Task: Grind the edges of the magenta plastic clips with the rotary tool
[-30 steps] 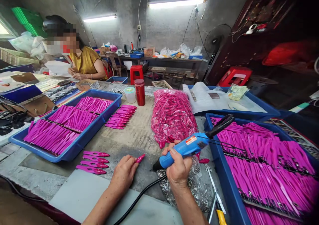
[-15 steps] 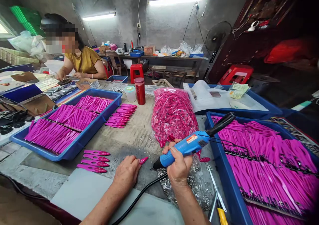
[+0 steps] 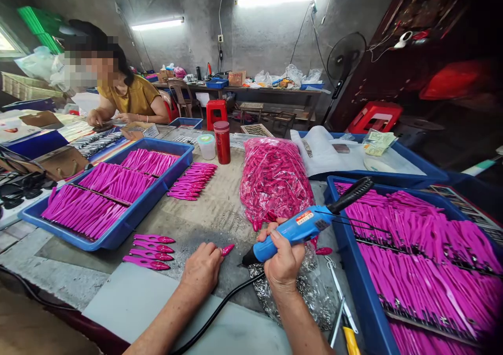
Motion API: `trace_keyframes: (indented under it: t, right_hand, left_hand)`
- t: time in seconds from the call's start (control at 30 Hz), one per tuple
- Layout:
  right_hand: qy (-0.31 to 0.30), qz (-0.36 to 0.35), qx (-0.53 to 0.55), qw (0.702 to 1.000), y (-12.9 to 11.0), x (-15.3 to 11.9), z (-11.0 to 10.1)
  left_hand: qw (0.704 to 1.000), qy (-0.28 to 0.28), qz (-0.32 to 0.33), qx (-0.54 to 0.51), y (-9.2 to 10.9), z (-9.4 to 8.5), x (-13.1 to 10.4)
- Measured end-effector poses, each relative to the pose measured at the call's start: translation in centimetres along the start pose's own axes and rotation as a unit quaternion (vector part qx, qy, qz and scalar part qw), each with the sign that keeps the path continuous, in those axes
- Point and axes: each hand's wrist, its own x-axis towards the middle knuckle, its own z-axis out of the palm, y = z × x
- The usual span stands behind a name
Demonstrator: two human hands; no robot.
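My left hand [image 3: 202, 268] is closed on a pink pointed piece [image 3: 228, 249]; only its glossy tip sticks out past my fingers onto the table. My right hand [image 3: 285, 255] grips a blue electric screwdriver [image 3: 296, 233], tilted with its black nose down and left, a short gap from the pink tip. Its black cord [image 3: 231, 296] runs down toward my body. Beneath my right wrist lies a clear bag of small metal parts [image 3: 310, 292]. Left of my left hand, several pink two-pronged pieces with dark pink tips [image 3: 151, 251] lie in a short row.
Blue trays of magenta strips stand at left [image 3: 184, 161] and right [image 3: 338, 229]. A plastic bag of pink pieces [image 3: 275, 182], a red bottle [image 3: 222, 145] and a lidded cup [image 3: 206, 148] stand ahead. Scissors [image 3: 341, 292] lie at right. A co-worker [image 3: 129, 98] sits far left.
The camera view has shifted very slightly. Both hands, the screwdriver and the pink piece keep nearly the same positions.
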Motion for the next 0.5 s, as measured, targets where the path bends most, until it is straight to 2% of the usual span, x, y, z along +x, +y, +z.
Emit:
trace_keyframes:
  t: [0.2, 0.37, 0.5]
  right_hand:
    - [-0.005, 0.003, 0.005, 1.0, 0.08, 0.04, -0.09]
    - [-0.008, -0.005, 0.004, 1.0, 0.18, 0.05, -0.08]
    - [-0.008, -0.005, -0.002, 1.0, 0.17, 0.06, -0.08]
  left_hand:
    - [1.0, -0.005, -0.001, 0.005, 0.0, -0.17, 0.05]
    - [0.999, -0.013, 0.022, -0.03, -0.2, -0.36, -0.03]
    - [0.999, -0.025, 0.007, -0.022, -0.11, -0.41, 0.05]
